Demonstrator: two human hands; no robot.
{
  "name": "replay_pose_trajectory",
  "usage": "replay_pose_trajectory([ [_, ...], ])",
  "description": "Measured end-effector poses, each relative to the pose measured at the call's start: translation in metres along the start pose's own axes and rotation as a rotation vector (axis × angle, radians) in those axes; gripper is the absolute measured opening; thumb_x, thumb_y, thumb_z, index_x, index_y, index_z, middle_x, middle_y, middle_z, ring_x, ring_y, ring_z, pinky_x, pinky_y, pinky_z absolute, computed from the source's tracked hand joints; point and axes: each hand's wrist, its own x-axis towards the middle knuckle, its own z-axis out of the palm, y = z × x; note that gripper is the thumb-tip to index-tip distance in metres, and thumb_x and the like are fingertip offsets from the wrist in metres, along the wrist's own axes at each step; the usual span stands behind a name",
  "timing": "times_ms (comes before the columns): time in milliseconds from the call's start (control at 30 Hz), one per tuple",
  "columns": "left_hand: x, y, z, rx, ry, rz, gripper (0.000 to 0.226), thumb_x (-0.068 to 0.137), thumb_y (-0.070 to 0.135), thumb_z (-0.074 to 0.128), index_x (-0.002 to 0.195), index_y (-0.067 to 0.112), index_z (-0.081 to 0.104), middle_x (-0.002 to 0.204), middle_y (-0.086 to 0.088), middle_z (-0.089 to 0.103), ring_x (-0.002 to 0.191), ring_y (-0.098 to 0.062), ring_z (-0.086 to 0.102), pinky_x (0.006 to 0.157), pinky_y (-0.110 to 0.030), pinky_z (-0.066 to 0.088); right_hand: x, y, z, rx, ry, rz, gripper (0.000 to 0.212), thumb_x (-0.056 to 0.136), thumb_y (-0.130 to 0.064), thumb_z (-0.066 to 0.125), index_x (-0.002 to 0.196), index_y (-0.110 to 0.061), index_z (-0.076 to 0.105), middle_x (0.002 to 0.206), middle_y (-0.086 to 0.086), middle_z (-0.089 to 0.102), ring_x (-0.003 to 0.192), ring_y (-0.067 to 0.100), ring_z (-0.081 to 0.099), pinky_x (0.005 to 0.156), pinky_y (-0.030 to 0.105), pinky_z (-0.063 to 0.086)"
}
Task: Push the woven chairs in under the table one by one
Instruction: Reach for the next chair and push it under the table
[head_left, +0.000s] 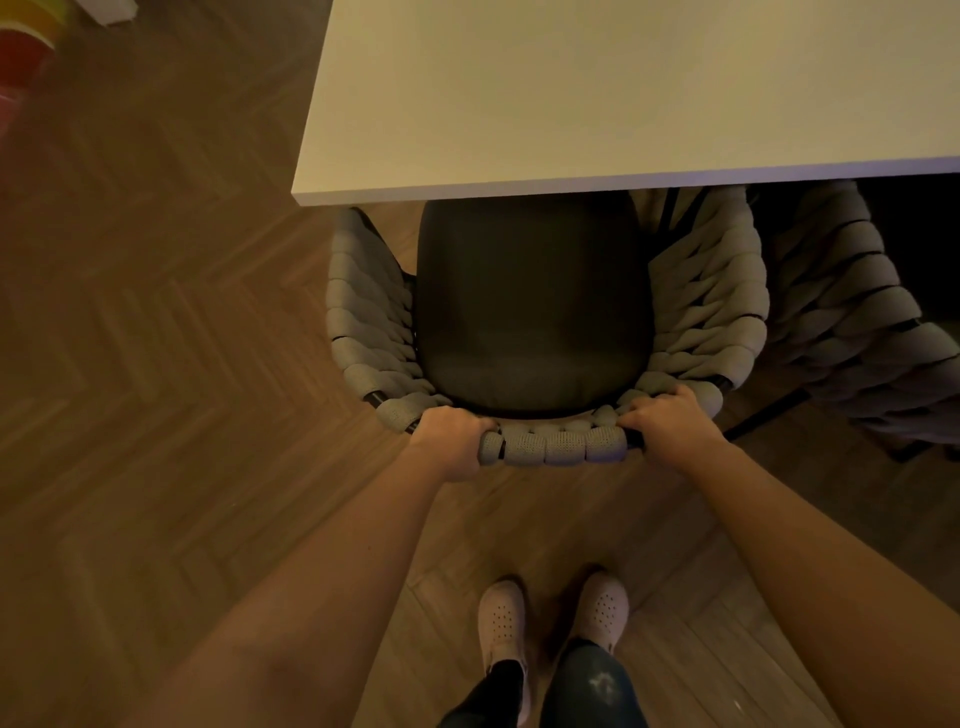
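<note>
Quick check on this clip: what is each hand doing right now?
Left hand: grips the top back rail of the woven chair.
Right hand: grips the same rail, further right.

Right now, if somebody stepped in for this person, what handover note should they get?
Hands: the left hand grips the top rail of the woven chair, left of middle. The right hand grips the same rail, right of middle.
Things: the chair faces the white table. Only the front of its dark seat cushion is under the tabletop edge. A second woven chair stands beside it on the right, partly under the table.
Done: this chair is lined up and partly in.
Left: push it further in, then probably check the second one.
</note>
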Motion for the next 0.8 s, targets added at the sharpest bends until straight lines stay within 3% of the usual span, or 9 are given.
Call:
replay_pose_trajectory([
  [200,0.005,-0.001,0.002,-0.013,-0.024,-0.023,0.037,0.089,0.039,0.056,0.126,0.036,0.053,0.104,0.005,0.064,0.096,-0.018,0.061,0.08,-0.035,0.051,0.001,0.003,-0.002,0.006,0.009,-0.007,0.036,0.093,-0.024,0.054,0.128,-0.036,0.053,0.127,-0.003,0.055,0.118,0.02,0.052,0.101,0.04,0.033],
  [300,0.005,0.003,0.005,0.011,-0.04,-0.063,0.038,0.09,0.04,0.057,0.127,0.034,0.051,0.11,0.005,0.063,0.103,-0.02,0.059,0.088,-0.04,0.043,0.001,0.004,-0.002,-0.004,0.02,0.0,0.036,0.094,-0.025,0.052,0.128,-0.036,0.053,0.13,-0.001,0.054,0.121,0.022,0.05,0.104,0.042,0.033],
  [400,0.007,0.005,0.009,0.064,-0.067,-0.093,0.047,0.087,0.044,0.059,0.131,0.032,0.047,0.119,0.002,0.062,0.115,-0.024,0.054,0.107,-0.053,0.03,-0.003,0.001,0.001,0.016,0.06,0.044,0.04,0.095,-0.023,0.052,0.133,-0.036,0.051,0.133,0.001,0.052,0.128,0.027,0.043,0.115,0.053,0.02],
  [467,0.008,0.005,0.011,0.062,-0.079,-0.09,0.061,0.085,0.049,0.061,0.139,0.031,0.039,0.127,0.0,0.058,0.125,-0.026,0.048,0.113,-0.06,0.015,-0.01,-0.003,0.002,0.055,0.09,0.107,0.052,0.095,-0.022,0.053,0.144,-0.034,0.038,0.14,0.006,0.045,0.135,0.03,0.035,0.117,0.057,0.011],
  [567,0.006,0.01,0.007,0.05,-0.087,-0.052,0.085,0.081,0.059,0.063,0.149,0.028,0.023,0.139,-0.001,0.05,0.132,-0.026,0.042,0.115,-0.06,0.008,-0.023,-0.005,0.006,0.142,0.169,0.141,0.075,0.093,-0.029,0.059,0.154,-0.029,0.014,0.154,0.011,0.029,0.146,0.031,0.019,0.118,0.056,0.005],
  [667,0.007,0.034,-0.004,-0.015,-0.055,0.012,0.094,0.079,0.068,0.058,0.152,0.027,0.016,0.147,-0.001,0.042,0.136,-0.025,0.037,0.117,-0.058,0.007,-0.048,0.006,0.014,0.24,0.257,0.146,0.088,0.089,-0.039,0.064,0.155,-0.029,0.007,0.161,0.01,0.013,0.15,0.028,0.004,0.12,0.054,0.0],
  [800,0.013,0.09,-0.02,-0.061,0.066,0.082,0.096,0.081,0.072,0.053,0.154,0.027,0.011,0.158,-0.005,0.022,0.146,-0.025,0.019,0.119,-0.054,0.008,-0.088,0.036,0.03,0.344,0.335,0.232,0.09,0.088,-0.043,0.064,0.155,-0.029,0.006,0.162,0.009,0.008,0.15,0.027,-0.001,0.12,0.05,-0.002],
])
